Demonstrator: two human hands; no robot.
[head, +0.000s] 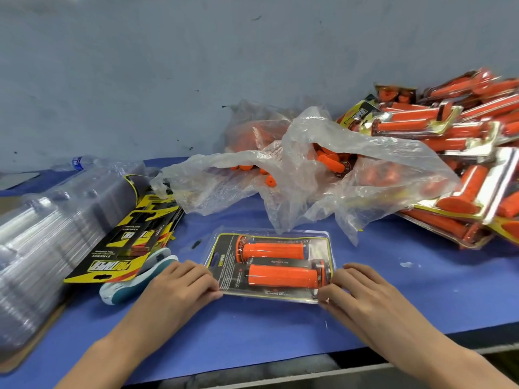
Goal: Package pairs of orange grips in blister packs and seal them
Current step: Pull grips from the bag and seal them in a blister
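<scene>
A clear blister pack (pixel 269 296) lies flat on the blue table (pixel 280 327) in front of me, with a printed card inside and two orange grips (pixel 278 265) lying side by side. My left hand (pixel 179 284) presses with curled fingers on the pack's near left corner. My right hand (pixel 362 290) does the same on the near right corner, thumb at the edge. A crumpled clear bag (pixel 303 175) behind the pack holds several loose orange grips (pixel 331 161).
A pile of filled blister packs (pixel 460 153) covers the right rear. On the left stands a stack of clear blister shells (pixel 47 228), with yellow-black printed cards (pixel 126 242) beside it. A white-and-teal object (pixel 132 282) lies under the cards. The table's front edge runs just below my forearms.
</scene>
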